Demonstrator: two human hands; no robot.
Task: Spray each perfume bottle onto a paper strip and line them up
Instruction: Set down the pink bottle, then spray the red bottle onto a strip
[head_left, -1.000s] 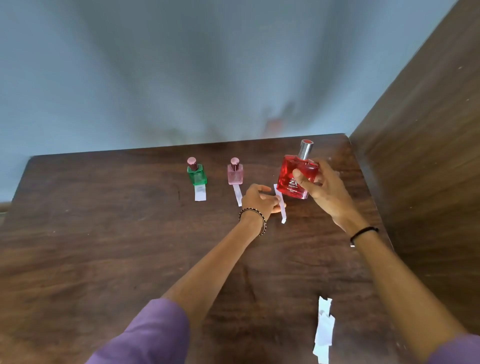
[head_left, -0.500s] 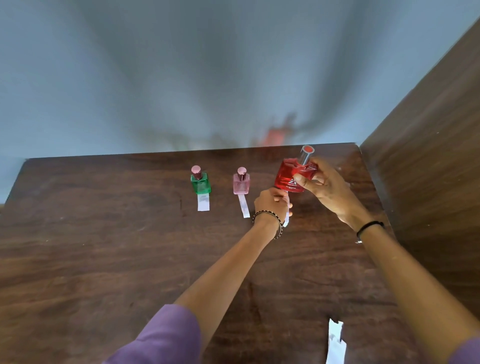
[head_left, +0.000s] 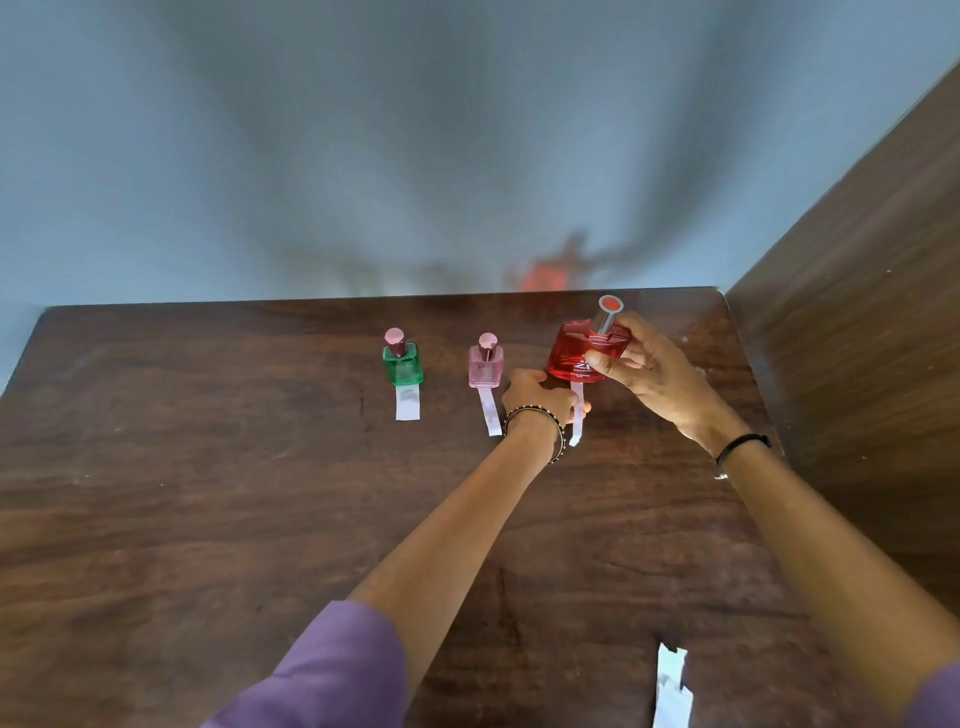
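My right hand (head_left: 647, 371) grips a red perfume bottle (head_left: 579, 353) with a silver sprayer, tilted and held low over the table at the right of the row. Just below it my left hand (head_left: 537, 397) pinches a white paper strip (head_left: 575, 415), whose upper end reaches under the red bottle. To the left stand a pink bottle (head_left: 485, 364) with its own strip (head_left: 490, 410) in front, and a green bottle (head_left: 402, 361) with a wider strip (head_left: 408, 402) in front.
The dark wooden table (head_left: 208, 493) ends at a blue-grey wall behind the bottles. A wooden panel (head_left: 857, 312) rises along the right side. Spare paper strips (head_left: 671, 686) lie near the table's front right.
The red bottle has come down and slightly left, tilting more toward me. My left hand has shifted the strip under the bottle's base. The view has tipped slightly.
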